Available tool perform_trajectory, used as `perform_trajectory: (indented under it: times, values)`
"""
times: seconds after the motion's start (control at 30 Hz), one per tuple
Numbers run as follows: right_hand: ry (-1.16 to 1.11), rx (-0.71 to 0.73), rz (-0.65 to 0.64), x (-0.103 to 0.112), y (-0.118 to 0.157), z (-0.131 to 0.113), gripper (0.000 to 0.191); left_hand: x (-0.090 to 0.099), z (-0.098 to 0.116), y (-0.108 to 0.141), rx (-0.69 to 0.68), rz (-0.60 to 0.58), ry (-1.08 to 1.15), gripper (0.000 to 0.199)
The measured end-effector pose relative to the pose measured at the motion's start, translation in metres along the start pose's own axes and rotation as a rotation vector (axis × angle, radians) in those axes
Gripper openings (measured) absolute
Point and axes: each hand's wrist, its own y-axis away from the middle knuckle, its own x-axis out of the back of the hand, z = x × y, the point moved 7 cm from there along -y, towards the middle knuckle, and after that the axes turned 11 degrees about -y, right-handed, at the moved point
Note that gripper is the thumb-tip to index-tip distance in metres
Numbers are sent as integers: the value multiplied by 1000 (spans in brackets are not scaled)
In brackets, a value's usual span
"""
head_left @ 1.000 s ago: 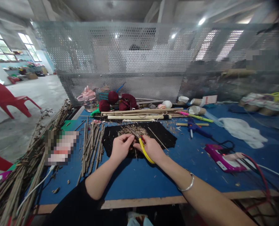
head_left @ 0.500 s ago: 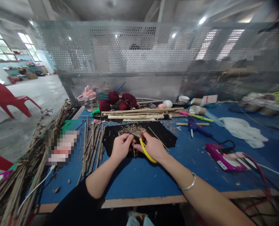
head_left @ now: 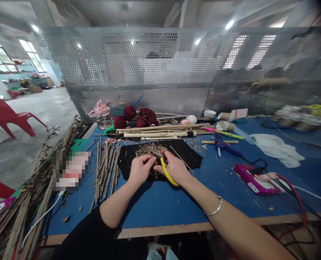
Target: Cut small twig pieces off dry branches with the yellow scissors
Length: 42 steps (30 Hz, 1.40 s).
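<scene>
My right hand is closed around a pair of scissors with yellow and red handles; their metal blades point up and to the left. Close beside the blades, my left hand is closed in a pinch, and what its fingertips hold is hidden. Both hands are over a black cloth spread on the blue tabletop. A heap of short cut twig pieces lies on the cloth just beyond my fingers. To the left of the cloth is a loose row of cut sticks.
A bundle of long dry stalks runs along the left edge, near a blurred phone-like item with a white cable. Longer sticks and dark red balls lie behind. On the right are a blue glue gun and a purple power strip.
My hands stay close together over the cloth, with only a slight shift of the fingers. The scissors remain in my right hand, and the view has moved a little.
</scene>
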Motion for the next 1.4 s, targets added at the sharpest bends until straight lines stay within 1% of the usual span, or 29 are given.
perform_trajectory:
  times: [0.1, 0.3, 0.4, 0.5, 0.63, 0.7, 0.77, 0.83, 0.9, 1.0, 1.1, 1.2, 1.27, 1.4]
  values:
    - [-9, -37, -34, -2, 0, 2, 45, 2, 0, 0, -2, 13, -4, 32]
    - [7, -74, -32, -5, -3, 8, 42, 4, -1, -3, -31, 38, -43, 33]
    - [30, -107, -36, -8, -4, 13, 43, 8, -2, -5, -46, 74, -51, 32]
    - [39, -109, -18, -4, -6, 10, 45, 15, 2, -6, -72, 123, -56, 29]
    - [72, -108, 63, 9, -8, -3, 47, 25, 22, -6, -141, 221, -57, 26]
    - [58, -129, 127, 13, -7, -8, 47, 27, 28, -5, -138, 268, -3, 27]
    - [-1, -139, 205, 15, -3, -10, 44, 25, 25, -2, -77, 285, 102, 32]
    - [-82, -102, 285, 15, 2, -12, 41, 21, 15, 2, -12, 300, 230, 37]
    - [-147, -68, 321, 14, 8, -10, 40, 19, 5, 6, 11, 313, 314, 40]
    - [-152, -42, 277, 9, 14, -8, 38, 17, -3, 9, -12, 278, 324, 41]
    - [-75, -88, 224, 3, 19, -9, 45, 16, -4, 11, -42, 257, 320, 42]
    - [-16, -118, 184, -4, 21, -14, 49, 11, -3, 12, -96, 209, 334, 38]
    - [3, -106, 175, -7, 21, -18, 49, 7, -3, 12, -127, 177, 331, 33]
    - [28, -75, 203, -7, 22, -18, 51, 2, -8, 11, -116, 149, 320, 31]
